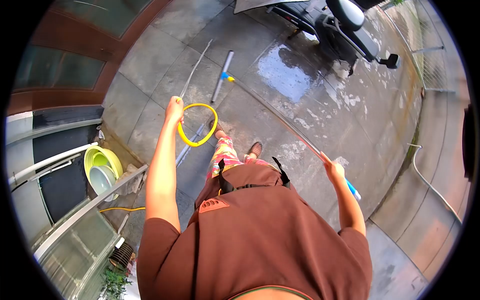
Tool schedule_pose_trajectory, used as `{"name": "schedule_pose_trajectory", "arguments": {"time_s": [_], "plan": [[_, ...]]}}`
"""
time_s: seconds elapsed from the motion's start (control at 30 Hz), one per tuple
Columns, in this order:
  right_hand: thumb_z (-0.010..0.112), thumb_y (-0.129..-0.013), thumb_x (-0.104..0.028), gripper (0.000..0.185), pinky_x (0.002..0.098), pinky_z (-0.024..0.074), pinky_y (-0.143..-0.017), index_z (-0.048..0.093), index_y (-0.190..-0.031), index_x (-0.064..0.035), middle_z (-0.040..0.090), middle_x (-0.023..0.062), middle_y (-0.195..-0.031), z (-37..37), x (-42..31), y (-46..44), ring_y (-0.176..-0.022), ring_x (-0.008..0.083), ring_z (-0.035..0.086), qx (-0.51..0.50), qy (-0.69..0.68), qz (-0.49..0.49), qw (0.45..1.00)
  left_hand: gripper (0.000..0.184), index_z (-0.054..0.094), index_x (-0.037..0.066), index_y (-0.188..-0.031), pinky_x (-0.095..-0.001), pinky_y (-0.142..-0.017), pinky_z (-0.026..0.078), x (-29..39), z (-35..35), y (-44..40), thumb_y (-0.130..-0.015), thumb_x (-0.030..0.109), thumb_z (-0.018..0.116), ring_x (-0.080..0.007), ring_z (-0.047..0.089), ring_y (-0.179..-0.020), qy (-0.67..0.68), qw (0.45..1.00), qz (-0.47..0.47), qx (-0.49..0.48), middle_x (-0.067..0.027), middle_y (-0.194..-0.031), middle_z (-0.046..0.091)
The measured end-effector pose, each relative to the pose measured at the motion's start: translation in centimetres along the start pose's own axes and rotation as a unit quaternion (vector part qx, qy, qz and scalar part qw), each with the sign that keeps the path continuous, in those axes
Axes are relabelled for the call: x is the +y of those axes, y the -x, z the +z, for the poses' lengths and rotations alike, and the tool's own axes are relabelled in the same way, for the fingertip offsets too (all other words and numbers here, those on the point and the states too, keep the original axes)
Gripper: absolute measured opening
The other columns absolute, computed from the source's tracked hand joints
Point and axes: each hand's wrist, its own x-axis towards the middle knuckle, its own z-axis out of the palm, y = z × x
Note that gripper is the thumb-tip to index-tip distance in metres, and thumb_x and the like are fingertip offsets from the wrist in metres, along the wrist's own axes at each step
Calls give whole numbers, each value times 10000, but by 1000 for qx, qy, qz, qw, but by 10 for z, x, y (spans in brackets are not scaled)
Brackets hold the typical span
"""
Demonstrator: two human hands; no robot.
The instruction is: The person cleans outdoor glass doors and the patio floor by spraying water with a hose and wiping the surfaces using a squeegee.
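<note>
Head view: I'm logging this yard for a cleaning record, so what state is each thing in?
Hose: looped, gripped in the left hand, apparently jetting water.
Squeegee: pole gripped in the right hand; floor contact unclear.
Floor: partly wet.
Puddle: spread out, reflecting light.
Scooter: standing, riderless.
Basins: nested, tipped on edge.

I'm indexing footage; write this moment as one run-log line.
left hand: grips yellow hose, water stream out | right hand: grips squeegee pole | squeegee head: pole's far end | floor: partly wet
</note>
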Motion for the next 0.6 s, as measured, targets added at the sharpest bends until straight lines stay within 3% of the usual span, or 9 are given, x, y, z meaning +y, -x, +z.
{"name": "schedule_pose_trajectory", "arguments": {"time_s": [0.17,0.3,0.47,0.6], "plan": [[548,-897,-231,563,477,505,-715,360,-1385,-437,667,168,-850,25,118,132,-814,356,651,-30,22,165,986,182,501,78,-1030,-369,-347,448,46,70,26,-911,194,428,-200,507,-371,-66,998,21,-12,-105,-614,555],[579,-880,-237,571,473,512,-680,377,-1385,-411,668,171,-831,8,154,187,-751,349,657,-15,66,226,972,177,509,88,-1020,-370,-359,455,75,111,32,-905,195,428,-217,533,-393,-111,992,51,-11,-106,-608,567],[601,-864,-258,518,457,520,-604,451,-1340,-397,640,170,-727,-3,174,179,-655,329,651,52,100,173,978,182,513,90,-1013,-375,-362,452,96,127,27,-908,211,427,-222,536,-398,-126,990,61,7,-114,-624,576],[586,-876,-265,511,447,528,-594,439,-1343,-414,623,154,-710,-20,140,109,-646,339,646,62,87,74,992,188,509,89,-1018,-371,-358,448,95,123,7,-917,224,425,-213,531,-397,-115,993,25,28,-109,-625,572]]}}
